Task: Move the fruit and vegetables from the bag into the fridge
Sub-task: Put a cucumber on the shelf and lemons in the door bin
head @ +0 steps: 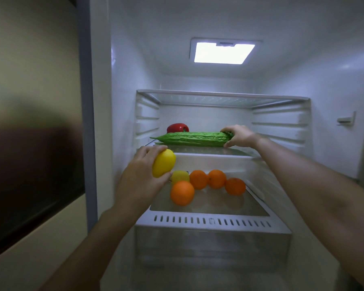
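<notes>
The fridge is open in front of me. My right hand grips the right end of a long green bitter gourd, which lies across the middle glass shelf. Behind the gourd sits a red bell pepper. My left hand holds a yellow mango just in front of the shelf edges. On the lower shelf lie several oranges and another yellow fruit, partly hidden behind the mango. The bag is out of view.
An upper glass shelf spans the fridge under the ceiling lamp. Below the lower shelf is a vented cover over a clear drawer. The fridge's left wall and a dark panel stand at the left.
</notes>
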Demonstrator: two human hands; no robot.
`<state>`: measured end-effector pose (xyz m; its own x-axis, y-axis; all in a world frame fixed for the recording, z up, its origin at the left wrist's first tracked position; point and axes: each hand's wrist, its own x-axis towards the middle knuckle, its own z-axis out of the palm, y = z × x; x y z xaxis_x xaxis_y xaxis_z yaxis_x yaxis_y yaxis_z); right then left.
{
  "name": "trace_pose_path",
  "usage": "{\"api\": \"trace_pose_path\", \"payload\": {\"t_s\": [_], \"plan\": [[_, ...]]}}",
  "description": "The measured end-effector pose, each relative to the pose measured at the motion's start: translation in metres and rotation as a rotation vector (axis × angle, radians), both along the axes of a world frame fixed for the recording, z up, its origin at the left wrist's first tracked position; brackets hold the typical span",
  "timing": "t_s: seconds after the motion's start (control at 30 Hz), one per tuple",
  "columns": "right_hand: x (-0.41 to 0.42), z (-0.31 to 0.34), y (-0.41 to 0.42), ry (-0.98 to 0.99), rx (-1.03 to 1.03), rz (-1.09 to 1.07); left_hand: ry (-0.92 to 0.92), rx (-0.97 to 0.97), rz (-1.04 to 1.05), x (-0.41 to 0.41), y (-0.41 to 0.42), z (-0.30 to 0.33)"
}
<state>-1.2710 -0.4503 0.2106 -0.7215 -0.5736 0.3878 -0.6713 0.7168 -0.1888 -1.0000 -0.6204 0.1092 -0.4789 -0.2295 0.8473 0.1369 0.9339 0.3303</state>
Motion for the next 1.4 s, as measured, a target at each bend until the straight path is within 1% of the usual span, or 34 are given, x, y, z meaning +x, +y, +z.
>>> {"api": "trace_pose_path", "payload": {"t_s": [0.17, 0.37, 0.47, 0.53, 0.63, 0.77, 0.83, 0.9, 1.03, 1.17, 1.27, 1.4], "plan": [[0.009, 0.001, 0.004, -0.005, 0.012, 0.003, -0.015, -0.009, 0.010, 0.001, 0.005, 0.001], [0.037, 0.005, 0.008, 0.074, -0.002, -0.015, -0.038, -0.041, 0.031, 0.004, 0.022, 0.004], [0.063, -0.001, 0.015, 0.212, -0.067, -0.047, -0.065, -0.056, 0.042, 0.008, 0.035, 0.008], [0.083, -0.009, 0.021, 0.316, -0.072, -0.084, -0.089, -0.060, 0.053, 0.013, 0.044, 0.009], [0.112, -0.024, 0.032, 0.373, -0.106, -0.091, -0.118, -0.057, 0.070, 0.019, 0.056, 0.008], [0.147, -0.045, 0.050, 0.440, -0.202, -0.074, -0.155, -0.032, 0.067, 0.027, 0.070, 0.002], [0.165, -0.056, 0.063, 0.467, -0.218, -0.102, -0.180, -0.028, 0.035, 0.032, 0.077, -0.005], [0.181, -0.067, 0.076, 0.493, -0.190, -0.137, -0.207, -0.025, 0.007, 0.039, 0.085, -0.013], [0.220, -0.086, 0.107, 0.442, -0.150, -0.200, -0.213, -0.034, -0.086, 0.051, 0.101, -0.031], [0.275, -0.112, 0.138, 0.488, -0.149, -0.254, -0.175, 0.005, -0.265, 0.064, 0.129, -0.055], [0.322, -0.137, 0.163, 0.439, -0.158, -0.324, -0.190, 0.039, -0.456, 0.081, 0.156, -0.080], [0.391, -0.163, 0.208, 0.372, -0.107, -0.456, -0.250, 0.023, -0.615, 0.110, 0.197, -0.099]]}}
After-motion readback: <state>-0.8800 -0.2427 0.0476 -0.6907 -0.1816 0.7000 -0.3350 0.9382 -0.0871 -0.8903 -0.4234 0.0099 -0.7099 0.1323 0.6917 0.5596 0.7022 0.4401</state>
